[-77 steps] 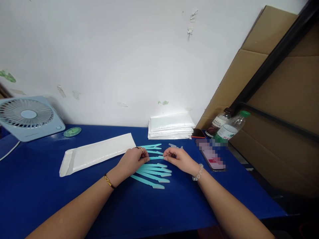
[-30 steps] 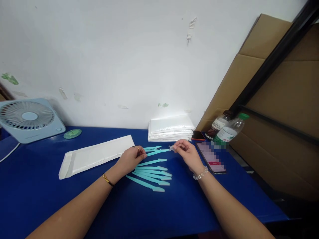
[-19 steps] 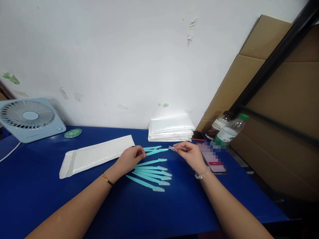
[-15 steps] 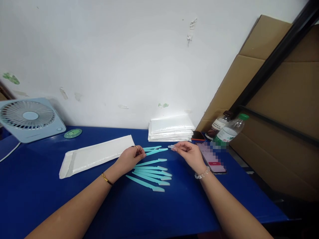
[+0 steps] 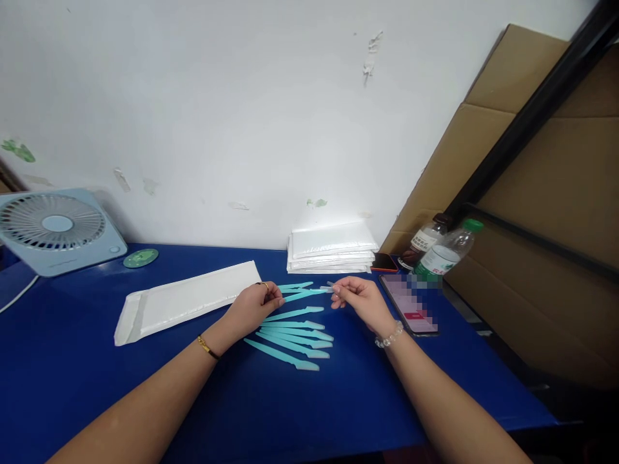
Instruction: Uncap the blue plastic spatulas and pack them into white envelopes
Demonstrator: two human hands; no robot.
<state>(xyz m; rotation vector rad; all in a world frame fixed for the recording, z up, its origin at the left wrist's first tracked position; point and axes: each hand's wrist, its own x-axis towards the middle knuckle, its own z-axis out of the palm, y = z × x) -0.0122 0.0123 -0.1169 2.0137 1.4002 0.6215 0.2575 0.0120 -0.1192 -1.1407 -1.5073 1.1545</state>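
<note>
My left hand (image 5: 256,304) is closed in a pinch on the handle of a turquoise eyebrow razor (image 5: 300,295), whose blade end points right. Between the fingertips of my right hand (image 5: 360,298) is a small clear blade cap (image 5: 325,289), which meets the tip of that razor. Whether the blade is inside the cap I cannot tell. Close behind, another turquoise razor (image 5: 296,285) lies partly hidden by my left fingers. Several more turquoise razors (image 5: 290,335) fan out on the blue table below my hands, blade ends to the right.
A long white padded envelope (image 5: 188,299) lies left of my hands. Behind stands a stack of white padded envelopes (image 5: 333,248). To the right are a phone (image 5: 403,299), a second phone (image 5: 384,262) and two bottles (image 5: 447,248). A blue fan (image 5: 60,225) and a green disc (image 5: 140,258) sit left.
My right hand has moved slightly left, bringing the clear cap from just off the razor's tip onto it. My left hand has stayed nearly still.
</note>
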